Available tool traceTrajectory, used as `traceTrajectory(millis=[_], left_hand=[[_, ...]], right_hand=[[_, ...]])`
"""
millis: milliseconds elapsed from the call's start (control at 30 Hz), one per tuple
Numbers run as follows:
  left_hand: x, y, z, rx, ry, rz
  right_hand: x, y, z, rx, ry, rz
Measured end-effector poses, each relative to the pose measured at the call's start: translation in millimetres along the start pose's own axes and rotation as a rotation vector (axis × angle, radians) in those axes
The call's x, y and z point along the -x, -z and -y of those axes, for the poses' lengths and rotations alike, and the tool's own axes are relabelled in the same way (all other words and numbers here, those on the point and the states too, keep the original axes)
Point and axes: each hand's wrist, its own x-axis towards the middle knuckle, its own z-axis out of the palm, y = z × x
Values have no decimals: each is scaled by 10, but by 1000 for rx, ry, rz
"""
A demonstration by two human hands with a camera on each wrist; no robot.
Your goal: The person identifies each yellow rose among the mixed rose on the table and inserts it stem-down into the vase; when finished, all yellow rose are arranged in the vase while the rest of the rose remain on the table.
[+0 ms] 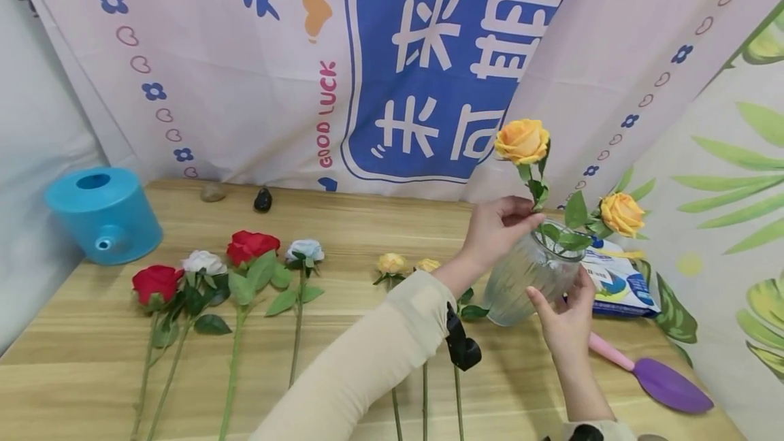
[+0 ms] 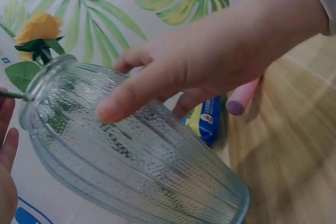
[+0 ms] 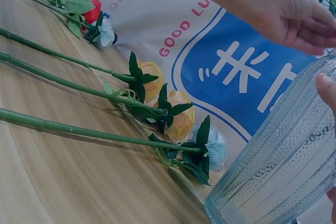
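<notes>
My left hand (image 1: 499, 230) pinches the stem of an upright yellow rose (image 1: 523, 141) just above the mouth of a ribbed clear glass vase (image 1: 527, 278). A second yellow rose (image 1: 621, 214) is in the vase, its bloom leaning out over the right side of the rim. Low on the vase, my right hand (image 1: 569, 312) holds its side, thumb in front and fingers curling round behind. The left wrist view shows that right hand (image 2: 178, 72) across the glass, with stems and leaves visible through it.
Red roses (image 1: 252, 247), a white rose (image 1: 204, 263) and a pale blue rose (image 1: 305, 250) lie left. Two yellow roses (image 3: 181, 116) and another blue one (image 3: 215, 148) lie beside the vase. Around are a blue watering can (image 1: 104, 216), a purple spatula (image 1: 670, 384) and a packet (image 1: 621, 284).
</notes>
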Motion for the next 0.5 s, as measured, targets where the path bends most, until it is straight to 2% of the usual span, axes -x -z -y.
traceTrajectory(millis=[133, 233, 500], left_hand=[[46, -50, 74, -64, 34, 18], [61, -62, 64, -101, 56, 18], [16, -44, 31, -232, 47, 64]], right_hand=[[5, -2, -5, -1, 6, -3], [6, -5, -6, 3, 9, -4], [5, -7, 8, -10, 21, -7]])
